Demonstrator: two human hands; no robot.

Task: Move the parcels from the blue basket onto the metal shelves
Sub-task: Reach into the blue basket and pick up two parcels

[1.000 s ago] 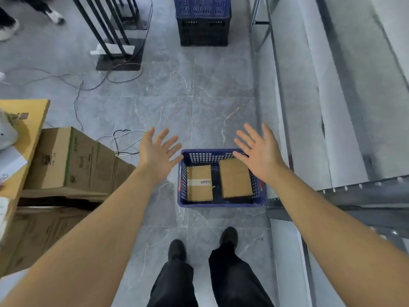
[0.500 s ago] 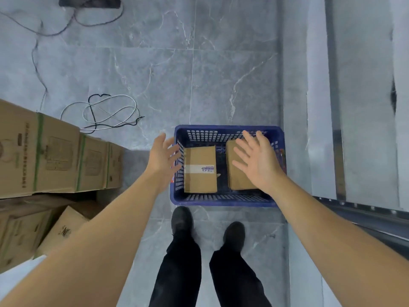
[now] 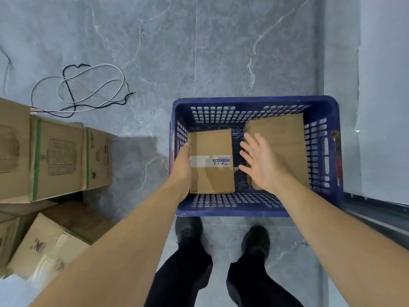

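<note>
The taped parcel (image 3: 211,161) in the blue basket (image 3: 254,103) is touched by the left hand (image 3: 182,160), grip unclear; the right hand (image 3: 262,163) is held spread above it

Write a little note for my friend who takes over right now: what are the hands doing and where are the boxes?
Left hand: inside the blue basket, against the left side of the labelled parcel; a closed grip is not visible.
Right hand: open, fingers spread, over the gap beside the plain parcel, holding nothing.
Parcels: both lie flat in the basket on the floor.
Done: nothing is out of the basket in this view.
Left: grasp the labelled parcel, probably with both hands, carry it to the metal shelves, then the plain one.
</note>
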